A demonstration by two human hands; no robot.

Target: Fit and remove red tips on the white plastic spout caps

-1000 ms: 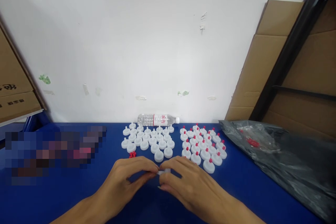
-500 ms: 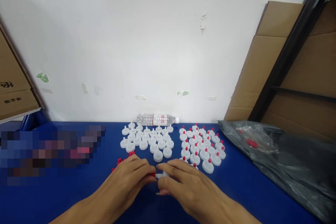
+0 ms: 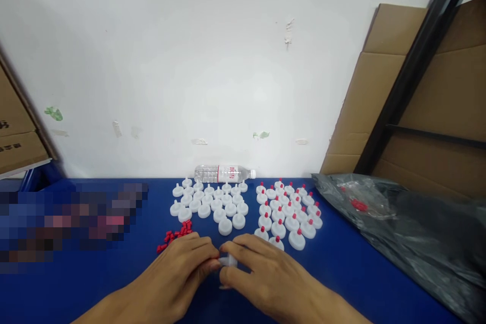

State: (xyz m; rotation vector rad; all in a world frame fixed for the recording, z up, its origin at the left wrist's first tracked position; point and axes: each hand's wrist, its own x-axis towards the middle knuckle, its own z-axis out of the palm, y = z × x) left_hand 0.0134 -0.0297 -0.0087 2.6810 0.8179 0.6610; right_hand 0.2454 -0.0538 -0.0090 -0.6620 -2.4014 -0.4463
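My right hand [image 3: 261, 268] is closed around a white nozzle lid [image 3: 231, 261], turned sideways with its spout toward the left. At the spout's tip, the thumb and fingers of my left hand [image 3: 190, 263] are pinched on a small red cap, now almost wholly covered by the fingertips. Loose red caps [image 3: 174, 235] lie in a small heap just beyond my left hand. Farther back stand several white nozzle lids [image 3: 225, 226] with bare spouts. To the right is a group of similar lids wearing red caps [image 3: 296, 239].
A clear plastic bottle [image 3: 224, 173] lies against the wall behind the lids. On the right a dark grey plastic sheet [image 3: 410, 233] carries a clear bag with red pieces [image 3: 359, 205]. Cardboard [image 3: 364, 91] leans behind it. The blue table [image 3: 114, 273] has a pixelated patch at left.
Both hands stay together at the lid, shifted slightly left and down in view. The red cap at the spout is now more hidden by my left fingers. The whole view has shifted a little.
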